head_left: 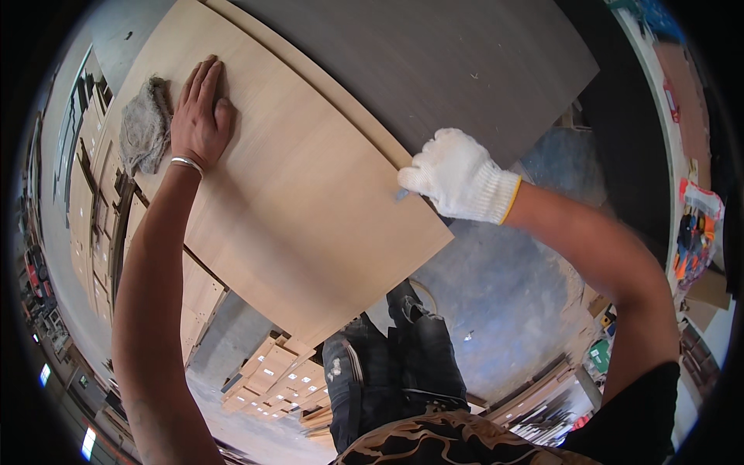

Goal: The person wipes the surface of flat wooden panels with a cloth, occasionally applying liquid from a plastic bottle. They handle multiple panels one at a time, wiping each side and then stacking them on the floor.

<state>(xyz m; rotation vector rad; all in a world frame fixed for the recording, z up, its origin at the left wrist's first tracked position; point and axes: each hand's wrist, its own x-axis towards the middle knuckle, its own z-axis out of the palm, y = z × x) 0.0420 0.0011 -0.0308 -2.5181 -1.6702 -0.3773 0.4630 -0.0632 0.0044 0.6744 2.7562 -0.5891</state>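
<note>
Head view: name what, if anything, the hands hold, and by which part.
Right hand: a grey tool; only a bit shows, the held part is hidden. Left hand: nothing, flat on the board.

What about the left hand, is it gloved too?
No, the left hand lies bare on the pale wood-grain panel; only the right hand wears a white knit glove.

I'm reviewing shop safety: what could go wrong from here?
The gloved right hand seems to grip a small tool at the edge of the panel; a slip might scratch the panel. The left hand lies bare on the wood, so a splinter might catch it. The rag, near the panel's left edge, could get knocked off.
</note>
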